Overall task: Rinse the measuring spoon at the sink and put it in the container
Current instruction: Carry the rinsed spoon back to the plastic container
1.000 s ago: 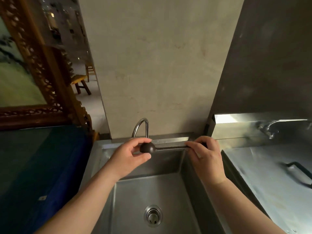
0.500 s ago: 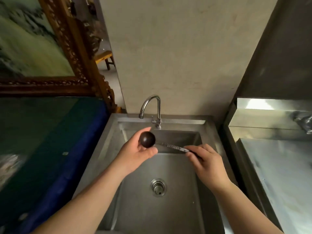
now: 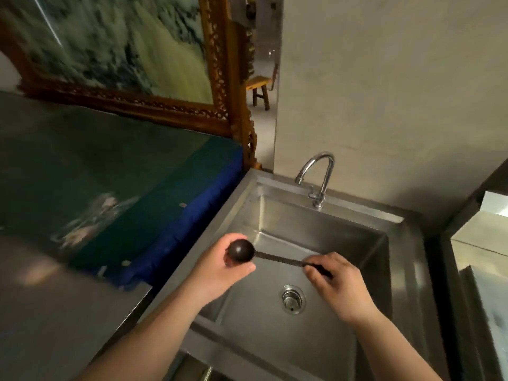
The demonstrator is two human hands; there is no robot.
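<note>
1. The measuring spoon, dark with a round bowl and a long thin handle, is held level over the left part of the steel sink, just below the centre of the frame.
2. The left hand reaches in from the lower left, palm up and fingers curled, cupping the spoon's bowl from beneath.
3. The right hand comes in from the lower right, knuckles up, and pinches the far end of the handle between thumb and fingers.
4. Both forearms are bare and angle inward towards the basin.
5. The drain sits in the sink floor, below and between the hands.
6. The curved faucet stands at the back rim, above the hands; no water seems to be running, though the view is dim.
7. A dark tabletop fills the left of the frame.
</note>
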